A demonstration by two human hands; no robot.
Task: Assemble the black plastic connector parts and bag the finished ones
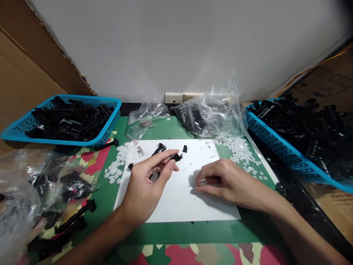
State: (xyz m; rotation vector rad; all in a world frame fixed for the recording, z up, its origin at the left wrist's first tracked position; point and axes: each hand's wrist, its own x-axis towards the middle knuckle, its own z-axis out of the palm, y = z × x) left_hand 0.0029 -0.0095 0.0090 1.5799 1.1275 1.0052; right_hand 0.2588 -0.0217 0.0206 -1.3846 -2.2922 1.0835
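Observation:
Between the thumb and fingers of my left hand (150,180) is a small black plastic part (175,158), held above a white sheet of paper (176,202). My right hand (226,180) is low over the sheet's right side, thumb and fingers pinched on a thin, pale, shiny piece (203,180) too small to name. Beyond my left fingertips a small black cap-like piece (185,148) lies on the paper. Another black part (160,148) lies partly hidden behind my left hand. Tiny bent wires (184,170) and a clear round disc (190,163) rest between my hands.
Blue baskets of black parts stand at left (110,127) and right (289,158). White discs lie in piles at left (113,170) and right (239,149). Clear bags (204,114) sit against the wall. A plastic bag (19,206) and loose black parts (74,217) are at left.

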